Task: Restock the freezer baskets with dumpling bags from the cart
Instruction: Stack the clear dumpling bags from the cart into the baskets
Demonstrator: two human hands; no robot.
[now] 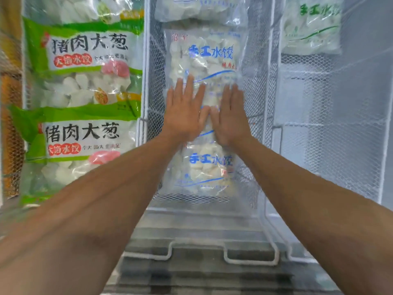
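Pressing: both hands lie flat, side by side, on the clear dumpling bags in the middle basket.
Left grip: left hand [184, 116], fingers straight and slightly spread, palm down on the far blue-print bag [205, 60]; it curls round nothing.
Right grip: right hand [230, 116], fingers straight and close together, also flat on the plastic, thumb touching the left thumb.
Middle basket [258, 86]: white wire mesh, holding three clear bags with blue lettering in a row from near to far; the near blue-print bag [204, 169] lies just below the wrists, the hands cover the seam between it and the far one, and a third clear bag [200, 7] is cut off by the far edge of the view.
Left basket [143, 60]: two green-and-white dumpling bags, the far green bag [85, 50] overlapping the near green bag [78, 141], filling the width.
Right basket [331, 128]: one green-print bag [312, 26] at the far end; bare mesh nearer.
In the way: both forearms cross the near rim of the baskets and hide part of the near green bag.
Near edge: white wire handles [251, 259] on the basket fronts, blurred.
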